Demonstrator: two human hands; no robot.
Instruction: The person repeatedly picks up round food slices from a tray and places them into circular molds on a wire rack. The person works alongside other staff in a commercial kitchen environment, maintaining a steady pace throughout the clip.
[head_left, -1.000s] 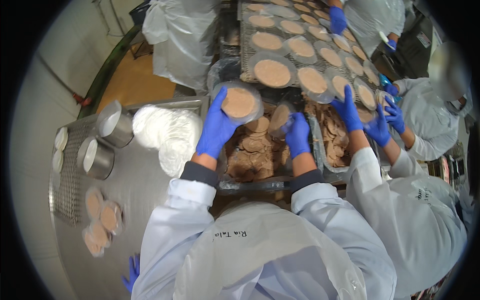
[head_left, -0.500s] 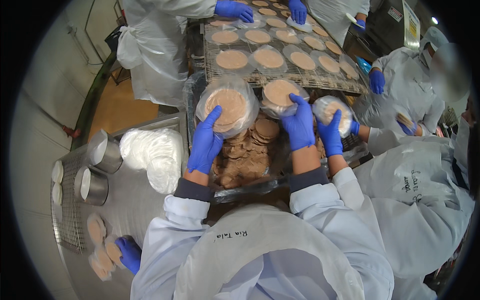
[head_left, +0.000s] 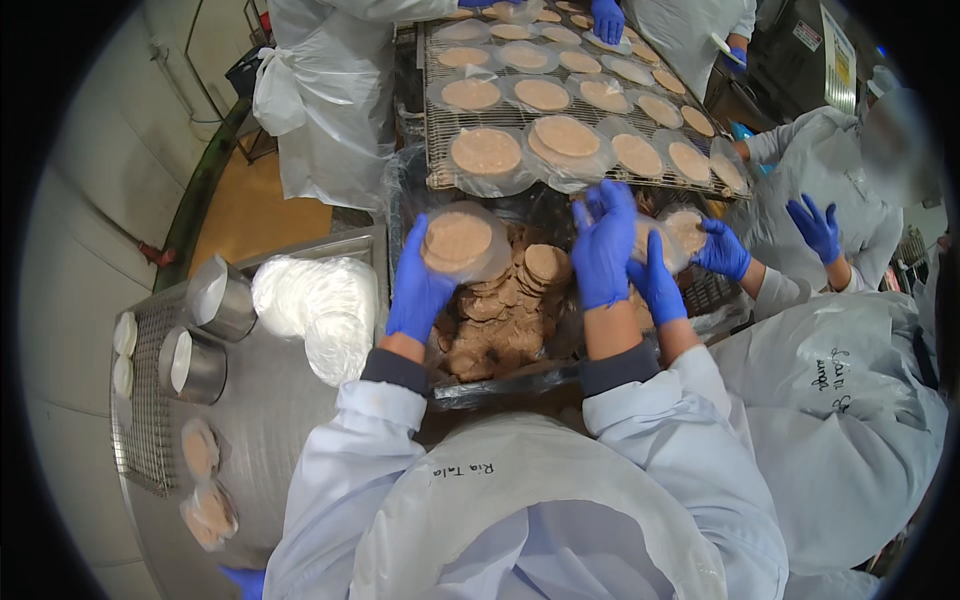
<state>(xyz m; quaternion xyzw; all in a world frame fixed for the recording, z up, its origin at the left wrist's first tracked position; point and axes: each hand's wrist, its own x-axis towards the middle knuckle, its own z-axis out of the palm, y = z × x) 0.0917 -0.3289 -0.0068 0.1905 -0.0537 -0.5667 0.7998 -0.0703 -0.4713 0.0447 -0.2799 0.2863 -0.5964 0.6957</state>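
Observation:
My blue-gloved left hand (head_left: 420, 285) is closed on a stack of round pale patties (head_left: 458, 240) with clear film discs, held above a lined bin (head_left: 470, 392). My gloved right hand (head_left: 604, 250) is raised over the bin beside the belt's near edge, fingers partly bent and apart, with nothing visible in it. Just beyond it, overlapping patties on film (head_left: 565, 138) lie at the near end of a wire mesh belt (head_left: 640, 182). Brown patties and scraps (head_left: 505, 310) are heaped in the bin below my hands.
At my right, a co-worker's gloved hands (head_left: 660, 280) hold filmed patties close to my right forearm. Other co-workers stand along the belt. On the left, a steel table (head_left: 265, 430) carries bagged film (head_left: 315, 305), metal pots (head_left: 195, 365) and patties (head_left: 210, 510).
My right hand has let go of its filmed patty, which now appears on the belt's near end. My left hand still holds its stack. The co-worker's hand at lower left has drawn back from the patties.

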